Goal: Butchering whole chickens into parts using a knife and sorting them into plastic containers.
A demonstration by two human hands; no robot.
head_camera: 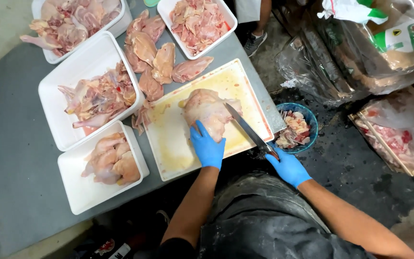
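- While the left hand [207, 147], in a blue glove, presses flat on a whole raw chicken [208, 112], the fingers lie spread over the near end of the bird, holding it down rather than pinching it.
- Chicken sits near the middle of a white cutting board [168, 139] smeared with yellowish juice; the board lies at the right edge of a grey table [10, 158].
- Right hand [286, 165], also blue-gloved, is wrapped tight around the handle of a long knife [246, 127]; the blade runs up and left from the fist, its tip touching the chicken's right side.
- Past the table edge, just beside the right hand, stands a blue bowl [311, 125] of trimmings (pink and pale scraps; too small to say exactly which cuts).
- Loose chicken pieces [156, 52] lie in a heap on the table, touching the board's far-left corner.
- Four white trays ring the board's left and far sides: a near tray [80, 189] with two small whole birds, a middle tray [80, 64] with carcass parts, a far-left tray [49, 55] of pieces, a far tray [228, 19] with cut meat.
- Clear plastic bags [312, 62] are piled on the dark floor to the right, well apart from the hands.
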